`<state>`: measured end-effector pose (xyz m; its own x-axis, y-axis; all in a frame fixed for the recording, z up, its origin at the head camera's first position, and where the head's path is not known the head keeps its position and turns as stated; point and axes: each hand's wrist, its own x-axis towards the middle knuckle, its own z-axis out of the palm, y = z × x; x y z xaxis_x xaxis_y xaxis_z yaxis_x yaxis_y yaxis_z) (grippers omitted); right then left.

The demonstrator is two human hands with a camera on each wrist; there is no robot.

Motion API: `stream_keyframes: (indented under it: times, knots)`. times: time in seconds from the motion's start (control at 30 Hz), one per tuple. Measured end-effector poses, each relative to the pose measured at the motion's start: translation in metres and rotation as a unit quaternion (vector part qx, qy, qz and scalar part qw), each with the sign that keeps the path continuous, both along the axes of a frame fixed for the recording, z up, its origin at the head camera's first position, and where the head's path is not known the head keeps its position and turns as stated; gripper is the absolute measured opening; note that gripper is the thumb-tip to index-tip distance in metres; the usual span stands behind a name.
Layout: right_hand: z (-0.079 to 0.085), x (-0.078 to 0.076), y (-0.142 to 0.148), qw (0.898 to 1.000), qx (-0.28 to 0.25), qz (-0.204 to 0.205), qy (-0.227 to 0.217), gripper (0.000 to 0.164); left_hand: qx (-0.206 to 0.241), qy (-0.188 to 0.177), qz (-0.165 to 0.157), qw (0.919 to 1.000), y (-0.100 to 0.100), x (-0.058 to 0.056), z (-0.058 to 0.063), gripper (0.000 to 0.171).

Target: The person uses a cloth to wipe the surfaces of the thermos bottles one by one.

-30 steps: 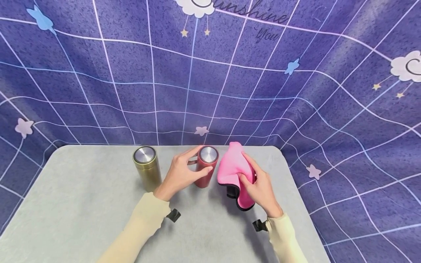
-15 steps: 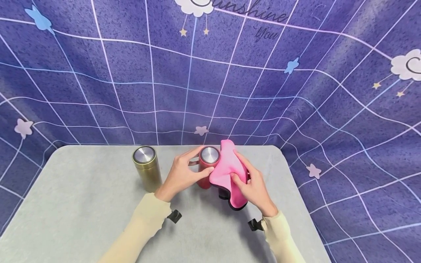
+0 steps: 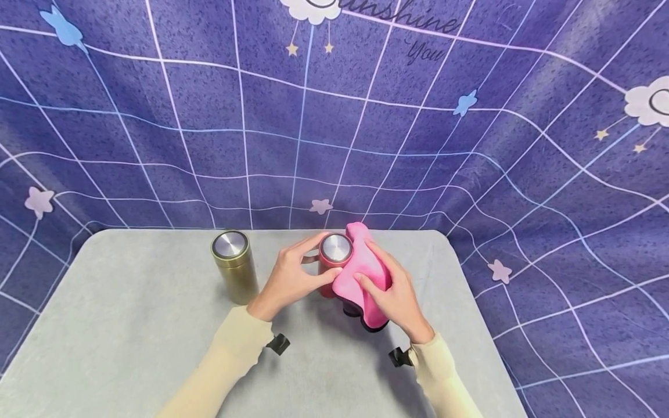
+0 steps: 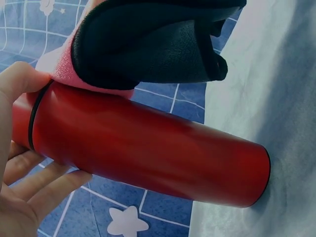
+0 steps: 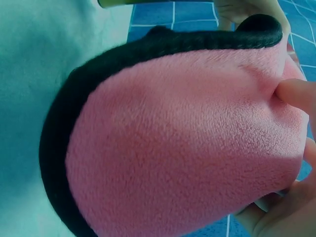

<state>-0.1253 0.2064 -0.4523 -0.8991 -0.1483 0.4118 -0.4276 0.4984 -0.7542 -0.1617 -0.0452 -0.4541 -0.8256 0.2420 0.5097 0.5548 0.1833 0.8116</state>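
A red thermos bottle (image 3: 327, 289) with a brushed-metal lid top (image 3: 336, 248) stands upright on the table. My left hand (image 3: 290, 270) holds it around the upper part, thumb on the near side. In the left wrist view the red body (image 4: 148, 145) is bare below the fingers. My right hand (image 3: 398, 295) grips a pink plush cloth (image 3: 360, 270) with black edging and presses it to the bottle's right side. The cloth's dark underside (image 4: 143, 49) shows in the left wrist view. Its fleecy pink face (image 5: 182, 133) fills much of the right wrist view.
An olive-gold thermos bottle (image 3: 237, 278) with a metal lid stands left of the left hand. The grey table (image 3: 130, 313) ends at the back against a purple grid-patterned curtain (image 3: 272, 116), which also runs along the right side.
My right hand has moved left with the cloth, from beside the red thermos bottle to against it. The bottle and left hand have shifted very slightly right. The olive-gold bottle stays put.
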Motion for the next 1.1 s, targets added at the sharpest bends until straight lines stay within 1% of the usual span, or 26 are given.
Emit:
stream_keyframes:
  times: [0.13,0.27,0.4,0.43,0.63,0.67,0.9,1.1]
  knots:
    - [-0.002,-0.001,0.0,1.0,0.003,0.001,0.011,0.07,-0.003,-0.001,-0.001,1.0,-0.001,0.002,0.0,0.071]
    - [-0.003,0.0,0.002,1.0,0.0,0.002,0.012,0.069,-0.002,0.001,-0.008,1.0,0.001,0.002,0.001,0.071]
    - [-0.004,-0.001,0.002,1.0,-0.002,0.002,0.017,0.067,-0.001,0.007,-0.006,1.0,0.001,0.003,0.0,0.071]
    - [0.0,0.001,0.0,1.0,-0.003,0.0,0.014,0.067,-0.001,0.009,-0.006,0.9999,0.001,0.003,0.0,0.071]
    - [-0.002,0.0,0.0,1.0,-0.006,-0.001,0.01,0.066,-0.004,0.007,-0.008,0.9999,0.0,0.004,0.0,0.071]
    - [-0.006,-0.002,0.002,1.0,-0.004,0.0,0.011,0.066,-0.004,0.007,-0.009,0.9999,0.0,0.004,-0.001,0.071]
    - [-0.008,-0.001,0.004,1.0,0.004,0.004,0.009,0.063,0.005,0.009,-0.011,0.9999,0.001,0.007,-0.003,0.071]
    - [-0.013,-0.002,0.004,1.0,0.004,0.005,0.013,0.063,0.005,0.01,-0.009,0.9999,0.002,0.009,-0.003,0.072]
